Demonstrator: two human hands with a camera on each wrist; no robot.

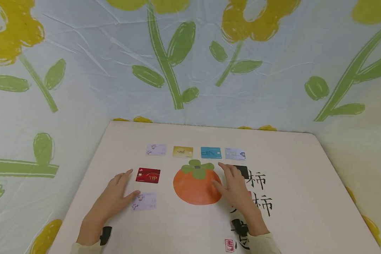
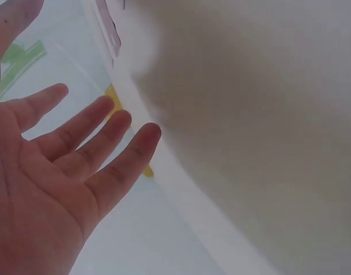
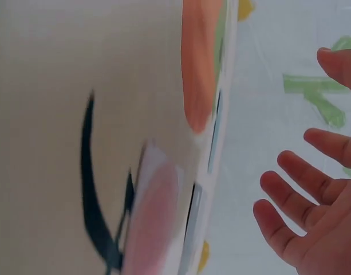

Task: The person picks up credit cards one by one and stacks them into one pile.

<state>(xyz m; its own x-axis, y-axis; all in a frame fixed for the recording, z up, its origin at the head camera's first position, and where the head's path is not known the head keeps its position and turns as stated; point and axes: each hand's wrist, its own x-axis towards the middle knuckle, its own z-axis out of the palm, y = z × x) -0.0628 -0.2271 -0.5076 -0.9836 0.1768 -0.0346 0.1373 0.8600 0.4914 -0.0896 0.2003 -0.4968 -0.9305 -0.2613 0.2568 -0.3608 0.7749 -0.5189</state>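
Observation:
My left hand is held with fingers spread, nearest to a red VIP card and a pale lilac card. Its thumb overlaps the lilac card's upper edge in the head view. My right hand, fingers parted and thumb out, hovers over the right side of the printed orange persimmon. Partly behind its fingers lies a black card. A pinkish card shows below that hand in the right wrist view, mostly hidden in the head view. Both wrist views show bare palms holding nothing.
Across the back of the pale table mat lie a white-pink card, a gold card, a blue card and a silvery card. Black brush characters are printed on the right. Flowered cloth surrounds the table.

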